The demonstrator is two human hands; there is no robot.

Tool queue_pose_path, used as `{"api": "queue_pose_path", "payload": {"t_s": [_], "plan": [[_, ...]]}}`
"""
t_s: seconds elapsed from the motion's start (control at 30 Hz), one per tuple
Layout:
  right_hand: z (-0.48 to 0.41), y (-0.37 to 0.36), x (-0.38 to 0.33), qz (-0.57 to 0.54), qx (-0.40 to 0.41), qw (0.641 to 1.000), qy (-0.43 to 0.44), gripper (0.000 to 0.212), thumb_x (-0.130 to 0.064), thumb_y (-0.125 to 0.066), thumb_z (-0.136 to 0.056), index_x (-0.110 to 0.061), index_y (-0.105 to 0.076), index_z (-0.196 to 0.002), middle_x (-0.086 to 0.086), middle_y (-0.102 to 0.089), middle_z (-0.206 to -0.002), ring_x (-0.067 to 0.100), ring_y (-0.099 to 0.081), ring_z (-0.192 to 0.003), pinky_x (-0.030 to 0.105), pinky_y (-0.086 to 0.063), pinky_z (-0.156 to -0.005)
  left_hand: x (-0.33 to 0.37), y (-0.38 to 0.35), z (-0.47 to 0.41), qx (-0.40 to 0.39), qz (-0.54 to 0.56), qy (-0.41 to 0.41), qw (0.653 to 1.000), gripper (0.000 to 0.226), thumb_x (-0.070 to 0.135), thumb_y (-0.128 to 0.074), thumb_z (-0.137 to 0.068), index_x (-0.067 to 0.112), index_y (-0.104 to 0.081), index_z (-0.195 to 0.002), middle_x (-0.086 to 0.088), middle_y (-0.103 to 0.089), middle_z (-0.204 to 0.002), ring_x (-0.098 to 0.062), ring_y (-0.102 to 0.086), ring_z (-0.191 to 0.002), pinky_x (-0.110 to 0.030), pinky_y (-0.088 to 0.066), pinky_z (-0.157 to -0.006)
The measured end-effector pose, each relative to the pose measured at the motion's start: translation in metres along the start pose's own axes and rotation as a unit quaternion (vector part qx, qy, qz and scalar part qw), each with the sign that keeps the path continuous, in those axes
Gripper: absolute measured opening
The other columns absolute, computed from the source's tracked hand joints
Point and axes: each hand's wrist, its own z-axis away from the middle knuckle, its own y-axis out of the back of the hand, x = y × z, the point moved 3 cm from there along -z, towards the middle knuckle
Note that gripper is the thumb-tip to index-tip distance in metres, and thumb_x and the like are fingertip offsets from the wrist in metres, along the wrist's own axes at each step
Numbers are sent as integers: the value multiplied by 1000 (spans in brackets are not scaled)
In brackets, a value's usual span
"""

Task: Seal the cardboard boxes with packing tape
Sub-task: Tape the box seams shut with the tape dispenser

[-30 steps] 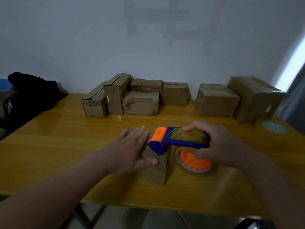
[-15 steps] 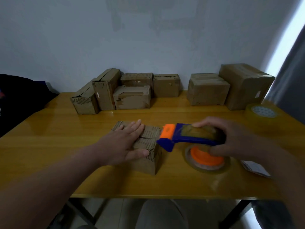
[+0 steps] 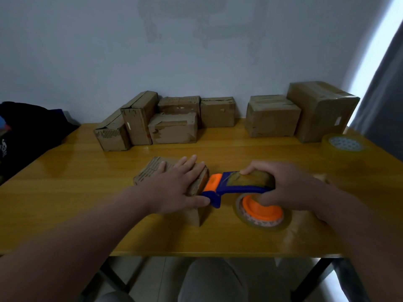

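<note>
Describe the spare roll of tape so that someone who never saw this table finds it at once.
On the yellow table, follow the row of boxes along the wall to the largest box at its right end. The spare roll of tape lies in front of it, near the table's right edge. Unlike the mounted roll on the blue dispenser, it lies alone.

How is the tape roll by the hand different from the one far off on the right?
The near roll is mounted on the blue dispenser that the right hand grips; the far roll lies alone, untouched. The near roll's middle is orange; the far roll's is pale with a honeycomb pattern. Both are yellowish tape.
</note>
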Motion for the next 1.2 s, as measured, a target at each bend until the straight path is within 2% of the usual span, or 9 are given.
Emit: {"api": "queue_pose_path", "payload": {"t_s": [0.1,0.3,0.37,0.63,0.83,0.97,1.07,1.13,1.2], "plan": [[-2,0,-2,8,9,1000,-1,50,-15,-74,-70,-45,-56,-107,-3,-62,-74,0,-52,-49,14,-39,-43,1,-1,-4,22,-8,-23,999,90,71,-37,-84,34,17,-146,9,19,-156,-14,16,-143,-45,11,-112],[1,-13,-3,-30,24,999,1,48,-17,-73,-70,-45,-54,-105,-1,-60,-68,3,-46,-47,18,-37,-44,-10,3,-8,18,9,-46,999,88,58,-45,-88,35,15,-148,9,16,-157,-12,16,-143,-44,11,-113],[4,-16,-2,-39,28,999,0,48,-20,-73,-68,-46,-54,-103,2,-62,-71,5,-48,-49,20,-39,-45,-14,4,-9,12,11,-46,999,88,55,-47,-90,35,16,-147,9,18,-157,-13,17,-143,-44,11,-113],[32,10,6,-82,74,994,9,53,-18,-78,-67,-51,-58,-104,-7,-68,-77,4,-59,-54,14,-44,-47,-14,5,-9,13,-1,-43,999,88,52,-47,-91,33,21,-144,7,22,-155,-13,18,-143,-46,9,-115],[46,22,8,-22,60,998,6,59,-22,-79,-66,-57,-53,-106,-5,-66,-84,8,-62,-63,16,-45,-49,-11,9,-8,-7,-7,-33,999,87,50,-46,-93,32,23,-143,5,24,-155,-14,19,-143,-45,10,-115],[34,9,0,-2,21,1000,-10,51,-20,-76,-67,-44,-57,-108,-5,-63,-74,-1,-57,-53,11,-39,-43,-9,10,-7,-14,-2,-31,999,86,52,-46,-93,33,20,-145,7,24,-155,-13,19,-143,-45,11,-114],[9,-6,-13,37,-13,999,-25,50,-23,-74,-67,-37,-55,-111,-4,-62,-82,6,-57,-58,20,-44,-48,-9,13,-6,-26,66,-15,997,75,61,-33,-89,41,11,-145,11,15,-157,-12,16,-143,-46,12,-113],[-7,-9,-21,47,-26,998,-36,48,-22,-74,-67,-37,-54,-108,0,-61,-85,12,-56,-60,25,-44,-48,-7,13,-7,-11,81,-6,997,58,53,-25,-97,42,7,-145,12,10,-158,-14,13,-144,-48,10,-114],[-18,-8,-28,50,-41,997,-46,47,-20,-74,-65,-39,-54,-104,2,-61,-84,13,-54,-59,26,-41,-46,-5,9,-9,8,64,1,998,55,44,-20,-101,38,9,-147,11,9,-158,-14,13,-144,-48,9,-114]]}}
